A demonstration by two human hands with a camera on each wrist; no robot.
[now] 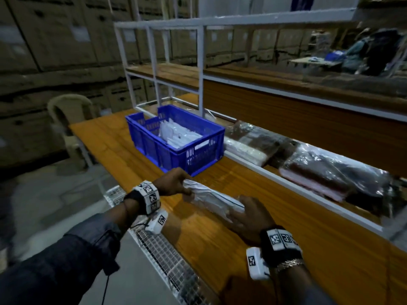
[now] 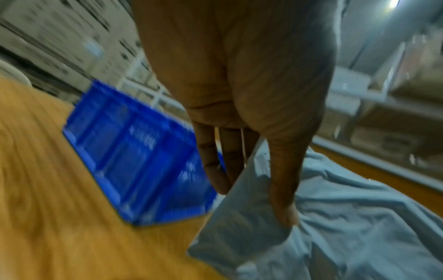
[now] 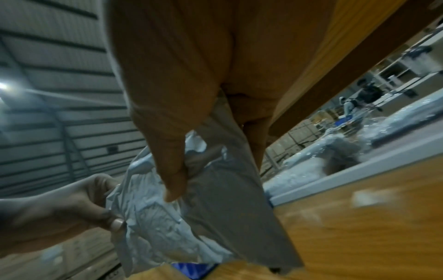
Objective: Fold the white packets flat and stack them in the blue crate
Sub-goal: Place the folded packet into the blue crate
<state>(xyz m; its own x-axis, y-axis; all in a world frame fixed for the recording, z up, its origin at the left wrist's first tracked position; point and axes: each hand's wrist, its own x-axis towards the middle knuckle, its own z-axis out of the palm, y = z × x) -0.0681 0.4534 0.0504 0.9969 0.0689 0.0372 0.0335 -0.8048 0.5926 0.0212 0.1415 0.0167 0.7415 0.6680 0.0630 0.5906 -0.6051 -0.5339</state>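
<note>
Packet (image 1: 212, 200) held just above the tabletop (image 1: 286, 249), at 6 o'clock from the crate (image 1: 176, 137), near it. Left hand (image 1: 174, 182) pinches the packet's 10 o'clock end, thumb over the film. Right hand (image 1: 253, 214) clamps the 4 o'clock end, thumb on top, fingers behind. A grip at each end likely keeps the limp film taut so a fold can be laid straight; the fold looks unfinished, the left end crumpled.

Crate holds white packets (image 1: 178, 134), lying overlapped toward its right half. The count is unclear. Left compartment contents cannot be made out.
</note>
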